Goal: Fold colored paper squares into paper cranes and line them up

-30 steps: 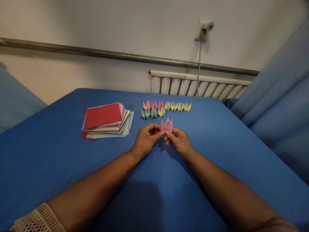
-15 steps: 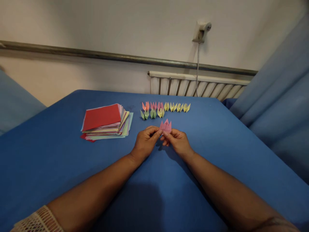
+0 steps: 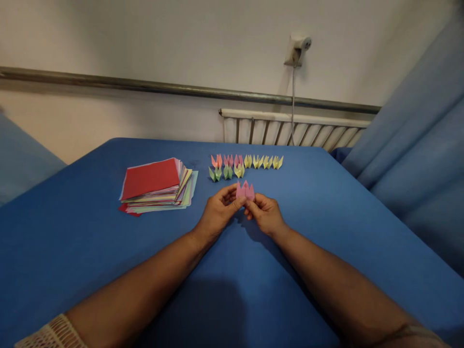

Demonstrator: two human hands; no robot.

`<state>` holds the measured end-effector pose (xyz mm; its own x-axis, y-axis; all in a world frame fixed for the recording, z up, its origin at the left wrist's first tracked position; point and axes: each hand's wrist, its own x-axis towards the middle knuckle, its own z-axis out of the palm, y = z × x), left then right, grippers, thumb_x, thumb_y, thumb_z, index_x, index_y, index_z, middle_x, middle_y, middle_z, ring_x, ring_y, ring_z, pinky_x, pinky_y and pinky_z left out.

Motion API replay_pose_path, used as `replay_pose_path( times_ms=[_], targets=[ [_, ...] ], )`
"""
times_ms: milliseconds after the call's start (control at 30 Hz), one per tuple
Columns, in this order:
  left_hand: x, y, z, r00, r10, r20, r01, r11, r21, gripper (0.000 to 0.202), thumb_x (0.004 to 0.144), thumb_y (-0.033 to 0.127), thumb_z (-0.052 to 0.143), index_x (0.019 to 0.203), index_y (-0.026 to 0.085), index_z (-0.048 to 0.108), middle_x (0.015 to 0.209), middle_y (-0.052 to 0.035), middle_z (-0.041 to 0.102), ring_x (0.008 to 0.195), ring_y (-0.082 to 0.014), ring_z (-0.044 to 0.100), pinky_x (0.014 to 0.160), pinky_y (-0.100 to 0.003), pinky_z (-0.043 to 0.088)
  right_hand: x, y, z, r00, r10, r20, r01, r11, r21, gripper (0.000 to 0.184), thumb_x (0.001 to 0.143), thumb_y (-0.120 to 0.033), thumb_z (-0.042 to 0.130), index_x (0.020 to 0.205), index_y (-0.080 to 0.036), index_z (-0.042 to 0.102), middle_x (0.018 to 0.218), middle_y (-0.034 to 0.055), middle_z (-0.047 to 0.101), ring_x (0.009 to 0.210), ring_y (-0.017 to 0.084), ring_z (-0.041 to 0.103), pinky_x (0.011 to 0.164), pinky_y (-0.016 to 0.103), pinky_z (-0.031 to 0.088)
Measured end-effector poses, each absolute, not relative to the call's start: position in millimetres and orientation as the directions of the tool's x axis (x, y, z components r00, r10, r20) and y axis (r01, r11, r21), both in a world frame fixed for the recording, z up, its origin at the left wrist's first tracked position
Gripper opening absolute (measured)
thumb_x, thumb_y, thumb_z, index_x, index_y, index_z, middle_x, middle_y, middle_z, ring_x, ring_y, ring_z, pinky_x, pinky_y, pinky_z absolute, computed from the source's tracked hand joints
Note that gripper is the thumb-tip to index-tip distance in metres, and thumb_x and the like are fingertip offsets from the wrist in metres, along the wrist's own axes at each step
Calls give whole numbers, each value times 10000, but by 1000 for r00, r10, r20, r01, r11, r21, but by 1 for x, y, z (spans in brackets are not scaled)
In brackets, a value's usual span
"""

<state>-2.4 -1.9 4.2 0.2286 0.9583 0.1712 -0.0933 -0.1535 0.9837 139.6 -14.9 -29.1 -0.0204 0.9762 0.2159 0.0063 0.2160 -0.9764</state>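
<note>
A pink folded-paper figure (image 3: 245,191) with several upright points is held up between both hands, a little above the blue table. My left hand (image 3: 218,209) pinches its left lower side between thumb and fingers. At the right lower side, my right hand (image 3: 266,212) grips it the same way, with the thumb toward me. Just beyond stand two rows of small folded-paper figures: yellow ones (image 3: 257,162), green ones (image 3: 228,172), an orange one (image 3: 216,161) and purplish-pink ones (image 3: 238,160). The fingertips behind the pink figure are partly hidden.
To the left lies a thick, uneven stack of coloured paper (image 3: 159,183) with a red sheet on top. A blue cloth covers the table (image 3: 326,208). Behind it are a radiator (image 3: 290,117), a metal pipe (image 3: 163,89) and a plugged-in cord. Blue curtains (image 3: 416,125) hang at both sides.
The pink figure has tilted slightly in my hands, and its points sit closer to the left hand's fingers. My view has shifted a little, so everything appears slightly farther left and lower.
</note>
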Motion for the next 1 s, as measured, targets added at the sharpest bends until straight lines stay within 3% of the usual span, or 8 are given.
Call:
replay_pose_path(
  times_ms=[167,300,533,667,867,1000],
  targets=[
    [-1,-4,8,280,958,-59,-142,102,985,268,680,356,781,795,131,690,735,-29,662,591,-89,571,519,-190,446,142,-17,-32,-99,948,304,248,319,-915,222,864,-309,529,678,-195,574,593,-22,612,489,95,550,513,213,421],
    [1,-8,10,228,957,-180,-256,238,937,280,619,315,826,730,109,672,745,-27,658,636,-92,613,575,-184,490,142,-16,-33,-121,958,259,303,284,-910,203,853,-291,538,686,-193,600,563,-32,607,473,95,547,498,202,410],
    [4,-9,6,223,957,-186,-355,257,899,255,610,252,831,700,102,645,1004,-73,689,813,-109,644,694,-191,512,140,-14,-38,-102,985,141,232,162,-959,216,844,-311,538,694,-190,636,625,-13,659,481,100,580,493,204,430],
    [4,-7,3,226,958,-176,-336,246,909,270,625,272,823,672,103,618,959,-78,701,844,-131,652,716,-213,510,143,-13,-40,-67,989,129,292,143,-946,248,828,-332,560,639,-186,626,564,-15,633,455,98,558,475,205,414],
    [0,-2,2,227,964,-141,-361,218,907,233,646,260,809,691,100,646,863,-57,701,768,-98,639,699,-184,501,142,-11,-42,-147,984,105,127,124,-984,250,833,-379,541,689,-186,609,617,-12,636,478,93,575,507,215,459],
    [-3,0,3,236,954,-183,-399,267,877,187,648,198,800,764,103,689,843,-52,697,745,-92,636,712,-183,516,143,-11,-43,-201,970,133,115,158,-981,223,838,-367,549,727,-187,622,625,-17,639,504,91,585,541,222,476]
  ],
)
